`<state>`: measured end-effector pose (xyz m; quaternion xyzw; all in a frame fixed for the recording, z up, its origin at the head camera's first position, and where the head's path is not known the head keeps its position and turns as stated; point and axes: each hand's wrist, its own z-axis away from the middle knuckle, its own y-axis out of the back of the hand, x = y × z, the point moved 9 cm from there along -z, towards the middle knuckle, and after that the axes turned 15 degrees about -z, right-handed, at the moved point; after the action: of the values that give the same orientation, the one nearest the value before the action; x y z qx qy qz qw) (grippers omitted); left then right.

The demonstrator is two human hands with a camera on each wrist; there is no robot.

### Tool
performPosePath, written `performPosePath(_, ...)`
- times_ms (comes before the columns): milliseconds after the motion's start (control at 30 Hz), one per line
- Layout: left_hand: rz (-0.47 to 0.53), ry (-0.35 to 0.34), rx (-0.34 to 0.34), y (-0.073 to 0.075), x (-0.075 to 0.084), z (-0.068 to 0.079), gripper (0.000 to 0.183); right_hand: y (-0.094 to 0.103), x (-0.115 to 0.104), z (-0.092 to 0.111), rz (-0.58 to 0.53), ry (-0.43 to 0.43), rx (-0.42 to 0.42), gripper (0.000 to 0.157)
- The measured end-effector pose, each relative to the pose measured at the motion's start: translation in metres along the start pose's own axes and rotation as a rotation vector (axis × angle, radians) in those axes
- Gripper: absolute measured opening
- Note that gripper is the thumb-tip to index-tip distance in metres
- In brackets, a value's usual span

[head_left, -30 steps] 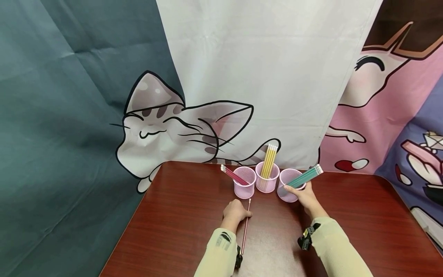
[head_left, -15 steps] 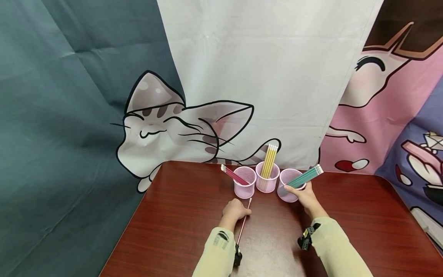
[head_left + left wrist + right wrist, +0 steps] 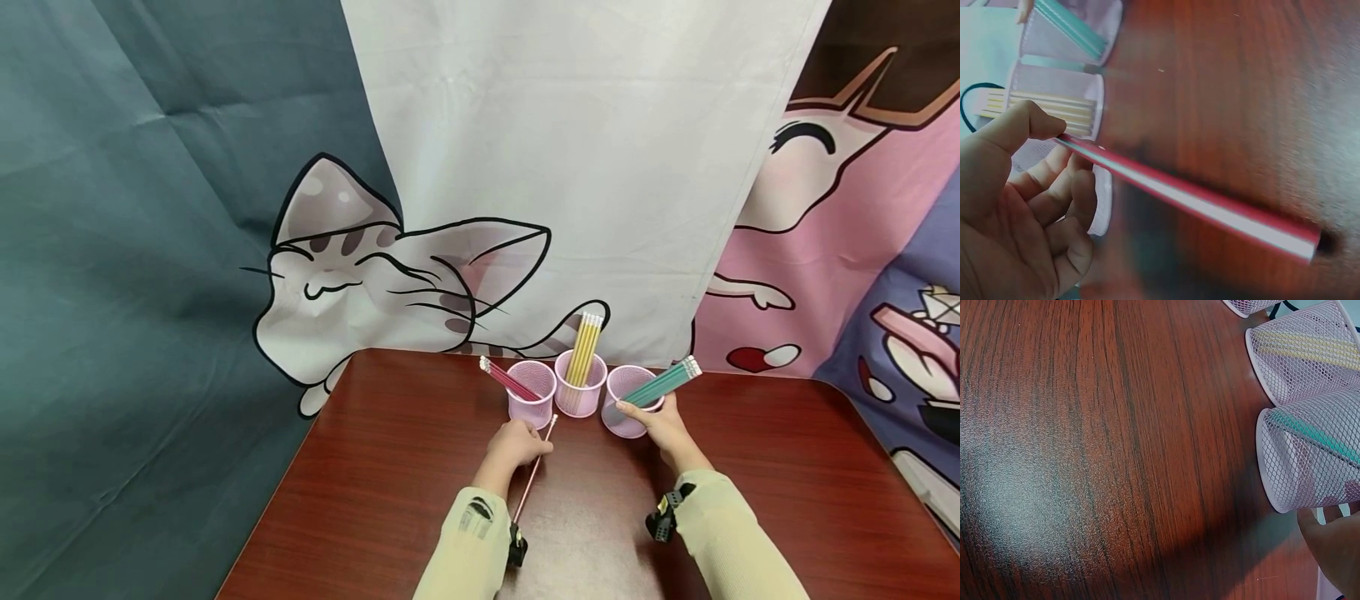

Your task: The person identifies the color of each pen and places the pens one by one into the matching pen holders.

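Note:
My left hand [image 3: 517, 446] pinches a red pencil [image 3: 532, 485] between thumb and fingers, close in front of the left pink mesh pencil cup [image 3: 529, 414]. In the left wrist view the pencil [image 3: 1197, 200] slants away from the fingertips, its far end over the table. Several red pencils [image 3: 510, 380] lean left in that cup. Yellow pencils [image 3: 583, 350] stand in the middle cup [image 3: 563, 403]. My right hand [image 3: 671, 429] grips the right cup [image 3: 618, 422], thumb across its front, with green pencils [image 3: 663, 382] tilting right out of it. The right wrist view shows part of this hand [image 3: 1335, 547] against the mesh.
The three cups stand side by side toward the back of a reddish-brown wooden table [image 3: 375, 475]. Behind it hangs a printed cloth [image 3: 600, 167] with a cartoon cat. A small black device [image 3: 663, 517] sits at my right wrist.
My left hand has moved forward and slightly right with the red pencil, bringing its white-tipped end up beside the left cup. The right hand and the cups stay where they were.

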<state>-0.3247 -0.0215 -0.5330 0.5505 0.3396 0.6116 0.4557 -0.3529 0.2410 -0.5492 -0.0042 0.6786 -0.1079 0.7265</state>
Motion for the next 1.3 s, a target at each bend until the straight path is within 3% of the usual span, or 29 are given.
performPosePath(200, 0.072, -0.039, 0.008, 0.011, 0.012, 0.000, 0.018, -0.002, -0.002, 0.001, 0.003, -0.029, -0.002, 0.093)
performPosePath(467, 0.155, -0.110, 0.111, 0.044, 0.028, 0.002, 0.015, -0.001, -0.002, 0.001, 0.005, -0.017, 0.001, 0.092)
performPosePath(700, 0.185, -0.106, 0.199, 0.062, 0.030, 0.003, 0.010, -0.001, -0.002, 0.001, 0.007, -0.011, 0.000, 0.094)
performPosePath(1300, 0.430, -0.115, 0.356, 0.099, 0.032, 0.008, 0.013, -0.002, -0.003, 0.003, 0.010, -0.009, 0.001, 0.095)
